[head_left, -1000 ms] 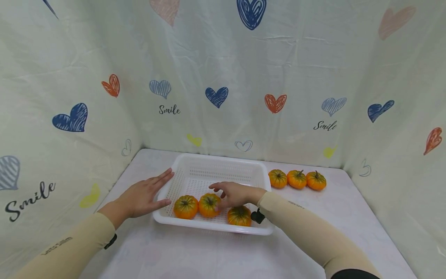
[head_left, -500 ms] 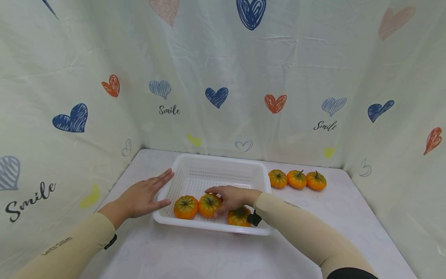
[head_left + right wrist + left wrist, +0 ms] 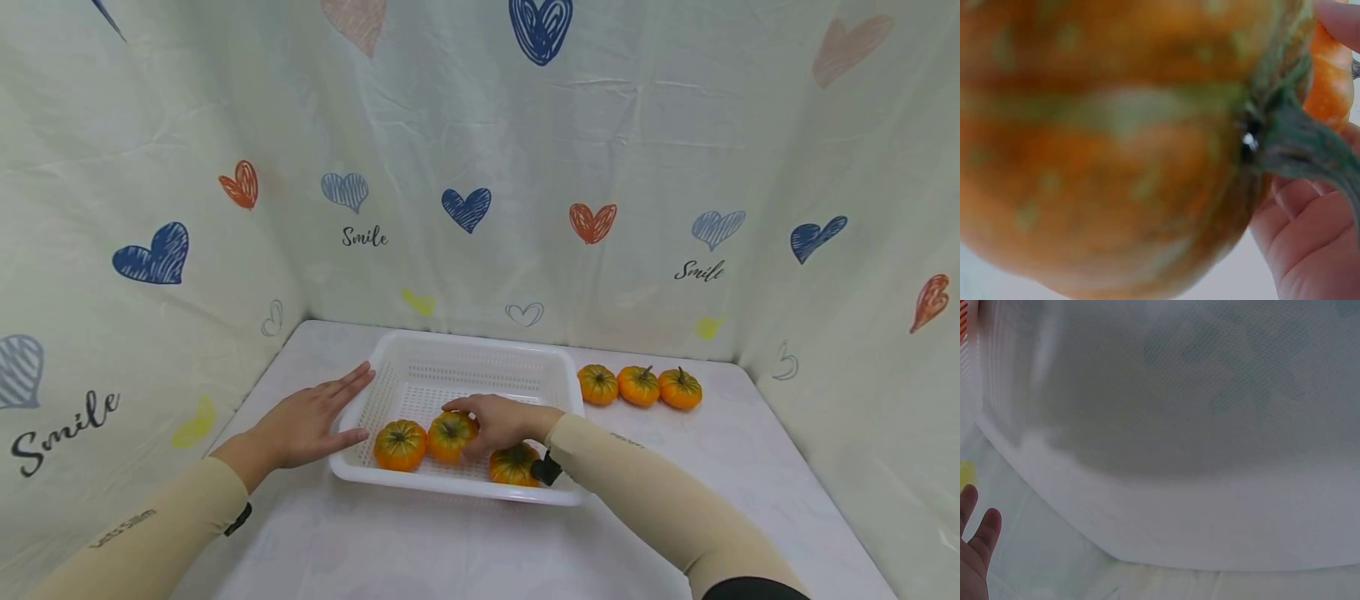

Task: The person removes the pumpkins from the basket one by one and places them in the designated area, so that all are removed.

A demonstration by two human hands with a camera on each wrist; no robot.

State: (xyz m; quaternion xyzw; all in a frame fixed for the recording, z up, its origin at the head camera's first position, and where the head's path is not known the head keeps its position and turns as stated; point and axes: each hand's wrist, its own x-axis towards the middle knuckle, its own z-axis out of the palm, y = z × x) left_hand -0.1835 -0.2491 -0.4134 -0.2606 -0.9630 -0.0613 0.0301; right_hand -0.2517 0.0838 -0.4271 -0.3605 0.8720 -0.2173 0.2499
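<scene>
A white perforated plastic basket (image 3: 480, 493) holds three small orange-green pumpkins. My right hand (image 3: 506, 422) reaches in and grips the middle pumpkin (image 3: 451, 436), thumb on the near side and fingers at the far side. At the left stands another pumpkin (image 3: 400, 445). The third pumpkin (image 3: 514, 465) sits under my right wrist, partly covered; it looms large in the right wrist view, with the gripped pumpkin (image 3: 1330, 81) behind it. My left hand (image 3: 315, 421) rests with straight fingers against the basket's left rim; only two of its digits show in the left wrist view.
Right of the basket, three more pumpkins (image 3: 639, 386) stand in a row on the white table (image 3: 360, 550). A pale curtain (image 3: 525, 142) printed with hearts encloses the table at the back and both sides.
My right hand has moved slightly left and closed around the middle pumpkin, which now sits a little higher. The left hand and the basket have stayed put.
</scene>
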